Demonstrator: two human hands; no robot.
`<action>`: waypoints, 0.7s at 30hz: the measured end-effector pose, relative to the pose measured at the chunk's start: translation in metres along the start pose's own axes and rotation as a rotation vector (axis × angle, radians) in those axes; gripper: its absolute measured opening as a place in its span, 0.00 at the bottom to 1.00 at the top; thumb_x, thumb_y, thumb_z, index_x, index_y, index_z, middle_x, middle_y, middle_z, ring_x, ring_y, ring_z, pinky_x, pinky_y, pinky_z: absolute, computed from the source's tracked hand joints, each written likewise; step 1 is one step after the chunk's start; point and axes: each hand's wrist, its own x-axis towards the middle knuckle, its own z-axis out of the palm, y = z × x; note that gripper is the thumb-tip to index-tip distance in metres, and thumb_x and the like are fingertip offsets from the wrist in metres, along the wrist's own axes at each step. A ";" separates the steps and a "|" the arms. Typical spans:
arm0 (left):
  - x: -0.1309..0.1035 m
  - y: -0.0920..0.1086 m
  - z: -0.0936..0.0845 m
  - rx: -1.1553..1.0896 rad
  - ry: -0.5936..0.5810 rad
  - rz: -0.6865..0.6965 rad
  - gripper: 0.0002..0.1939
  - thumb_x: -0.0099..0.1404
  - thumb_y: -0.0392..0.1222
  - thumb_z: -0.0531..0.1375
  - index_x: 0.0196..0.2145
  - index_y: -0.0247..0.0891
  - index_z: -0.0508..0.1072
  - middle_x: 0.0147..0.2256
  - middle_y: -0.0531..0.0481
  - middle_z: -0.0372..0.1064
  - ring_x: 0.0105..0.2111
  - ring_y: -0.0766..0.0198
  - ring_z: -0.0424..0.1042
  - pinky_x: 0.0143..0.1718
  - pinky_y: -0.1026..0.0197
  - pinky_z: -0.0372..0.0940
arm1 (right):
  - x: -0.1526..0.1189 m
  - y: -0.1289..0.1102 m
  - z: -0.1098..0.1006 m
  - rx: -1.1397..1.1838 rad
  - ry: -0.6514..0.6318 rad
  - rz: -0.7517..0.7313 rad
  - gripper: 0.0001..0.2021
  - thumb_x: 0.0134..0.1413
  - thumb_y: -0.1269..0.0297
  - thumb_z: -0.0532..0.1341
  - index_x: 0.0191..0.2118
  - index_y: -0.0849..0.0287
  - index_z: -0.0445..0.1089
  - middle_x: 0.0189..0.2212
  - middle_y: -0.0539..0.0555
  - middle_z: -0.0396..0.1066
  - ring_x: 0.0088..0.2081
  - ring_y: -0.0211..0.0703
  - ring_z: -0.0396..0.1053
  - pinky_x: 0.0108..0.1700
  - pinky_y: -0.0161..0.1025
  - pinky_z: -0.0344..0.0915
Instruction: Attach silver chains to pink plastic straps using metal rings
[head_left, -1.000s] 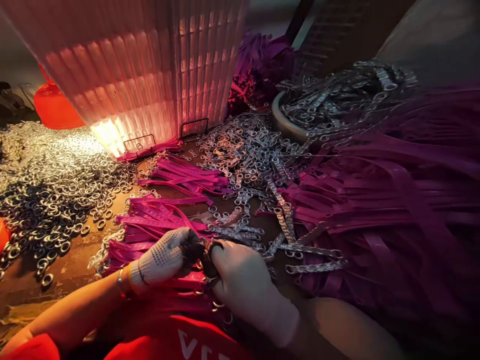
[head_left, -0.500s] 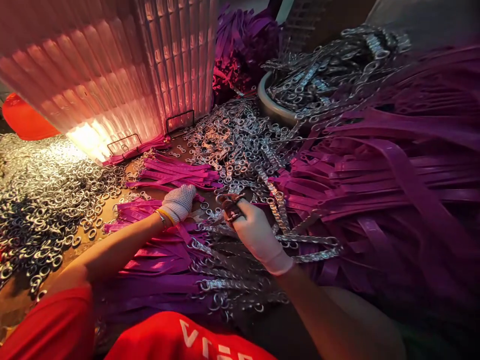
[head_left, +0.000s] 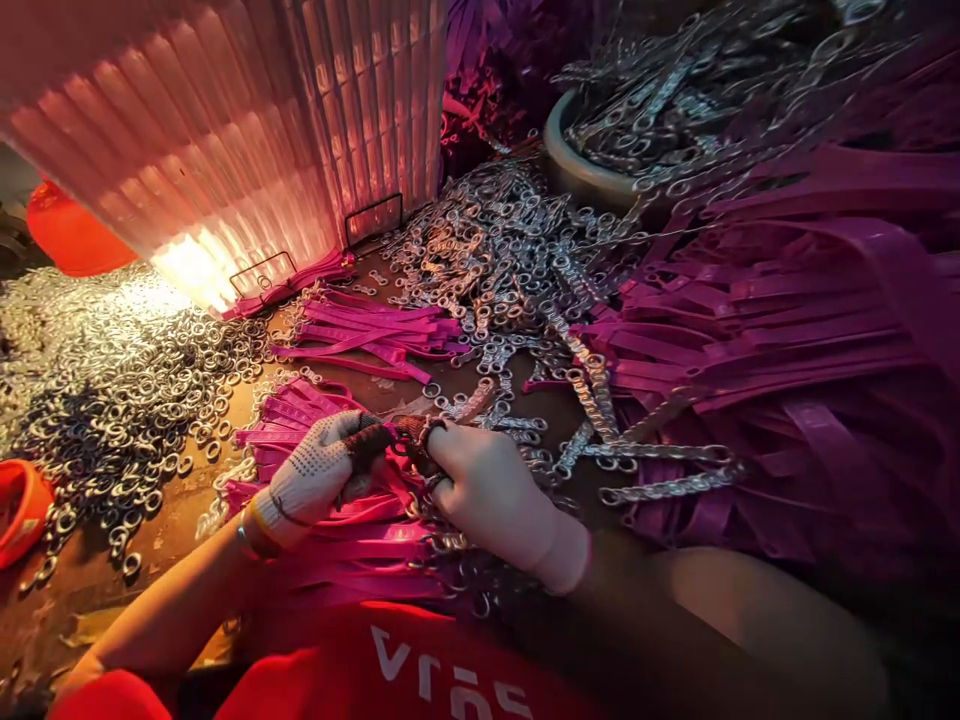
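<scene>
My left hand (head_left: 315, 475), in a dotted white glove, pinches the end of a purple strap (head_left: 386, 470) above a stack of purple straps (head_left: 337, 550) close to my body. Fingertip to fingertip with it, my right hand (head_left: 491, 495), in a plain white glove, grips a short metal chain (head_left: 420, 435). The joint between strap and chain is hidden by the dark glove tips. More loose chains (head_left: 652, 490) lie just right of my right hand.
A heap of metal rings (head_left: 112, 390) covers the table's left. A lit ribbed pink box (head_left: 247, 130) stands behind. A bowl (head_left: 581, 175) of chains sits at the back, a big pile of purple straps (head_left: 787, 330) on the right, and an orange dish (head_left: 22, 505) at the left edge.
Half a second ago my left hand was out on the straps and my right hand on the chains. Both have drawn back toward me and met, fingertips together.
</scene>
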 end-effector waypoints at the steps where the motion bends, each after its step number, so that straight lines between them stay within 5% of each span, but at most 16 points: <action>1: -0.003 -0.003 0.002 0.014 0.011 0.015 0.20 0.66 0.57 0.58 0.28 0.38 0.62 0.18 0.59 0.55 0.12 0.75 0.50 0.12 0.69 0.45 | 0.000 -0.005 -0.001 -0.046 -0.016 -0.011 0.08 0.44 0.75 0.57 0.31 0.60 0.71 0.30 0.56 0.73 0.30 0.43 0.66 0.31 0.38 0.51; 8: -0.007 -0.027 0.000 0.678 0.067 0.410 0.05 0.63 0.38 0.58 0.32 0.35 0.72 0.30 0.48 0.72 0.29 0.66 0.66 0.31 0.65 0.60 | -0.007 -0.016 0.007 -0.186 -0.030 -0.051 0.08 0.46 0.75 0.56 0.32 0.60 0.71 0.34 0.61 0.74 0.32 0.45 0.68 0.31 0.41 0.51; 11: -0.003 -0.038 -0.005 0.635 -0.036 0.372 0.07 0.65 0.38 0.57 0.33 0.34 0.73 0.31 0.48 0.73 0.29 0.65 0.66 0.32 0.65 0.60 | -0.010 -0.016 0.012 -0.161 -0.082 -0.024 0.12 0.45 0.78 0.55 0.34 0.61 0.72 0.37 0.61 0.74 0.36 0.47 0.69 0.35 0.40 0.56; 14: -0.001 -0.043 -0.009 0.540 0.003 0.326 0.12 0.68 0.41 0.55 0.32 0.33 0.74 0.30 0.47 0.72 0.28 0.65 0.65 0.30 0.65 0.60 | -0.007 -0.018 0.009 -0.117 -0.186 0.001 0.15 0.45 0.79 0.54 0.38 0.61 0.71 0.39 0.60 0.75 0.40 0.48 0.71 0.40 0.38 0.60; 18: -0.004 -0.046 -0.008 0.625 0.081 0.368 0.11 0.67 0.40 0.55 0.30 0.33 0.73 0.28 0.49 0.72 0.28 0.66 0.65 0.29 0.66 0.57 | 0.001 -0.022 0.004 -0.164 -0.338 0.112 0.12 0.50 0.75 0.55 0.41 0.61 0.70 0.33 0.60 0.76 0.35 0.49 0.74 0.33 0.39 0.58; 21: -0.006 -0.049 -0.004 0.689 0.062 0.372 0.11 0.67 0.37 0.54 0.27 0.33 0.70 0.26 0.50 0.71 0.26 0.67 0.63 0.28 0.67 0.55 | 0.004 -0.022 0.004 -0.231 -0.363 0.052 0.10 0.53 0.71 0.56 0.41 0.63 0.69 0.29 0.61 0.76 0.33 0.51 0.75 0.29 0.39 0.55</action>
